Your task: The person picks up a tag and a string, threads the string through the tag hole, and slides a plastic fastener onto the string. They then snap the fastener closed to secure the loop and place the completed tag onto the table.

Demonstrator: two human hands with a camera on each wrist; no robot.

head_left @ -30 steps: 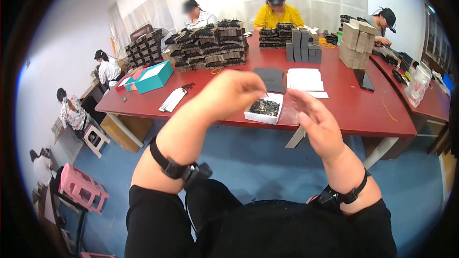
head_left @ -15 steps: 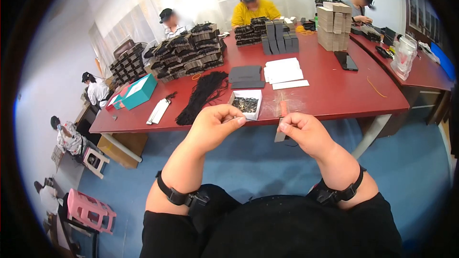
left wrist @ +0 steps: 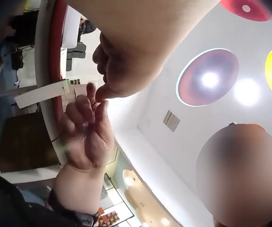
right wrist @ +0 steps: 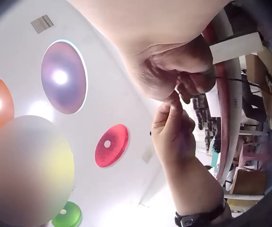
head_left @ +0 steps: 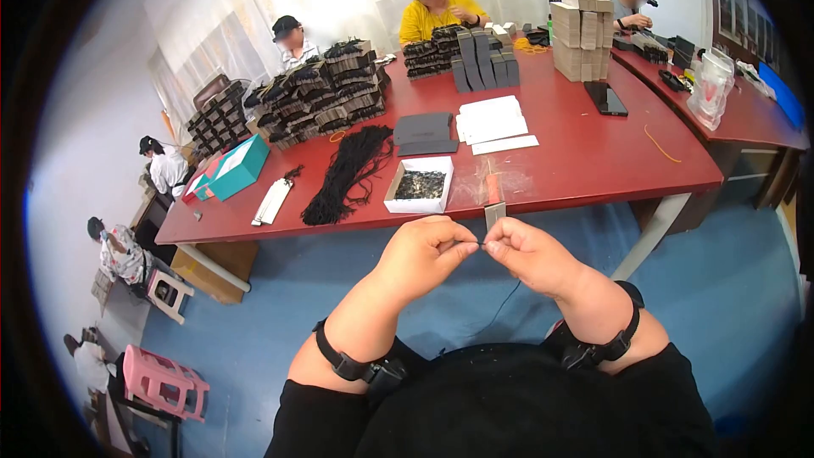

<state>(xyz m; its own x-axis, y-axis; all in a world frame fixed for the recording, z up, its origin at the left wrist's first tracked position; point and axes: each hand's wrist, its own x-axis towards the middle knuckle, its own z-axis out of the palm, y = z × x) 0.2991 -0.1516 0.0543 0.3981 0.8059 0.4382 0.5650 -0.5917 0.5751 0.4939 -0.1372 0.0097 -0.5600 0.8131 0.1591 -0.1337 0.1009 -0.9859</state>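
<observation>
Past the right hand (right wrist: 169, 66), a black cord (right wrist: 247, 83) is seen trailing in the right wrist view; barely made out in the left wrist view. In the head view, its short span is pinched between right fingertips and left hand (head_left: 424, 259), near the counter (head_left: 577, 161) edge.

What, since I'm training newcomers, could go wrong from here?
The thin black cord might slip, since the left hand and right hand pinch only with fingertips. The open white box sits near the front edge of the table, so a bump could spill its small pieces.
</observation>
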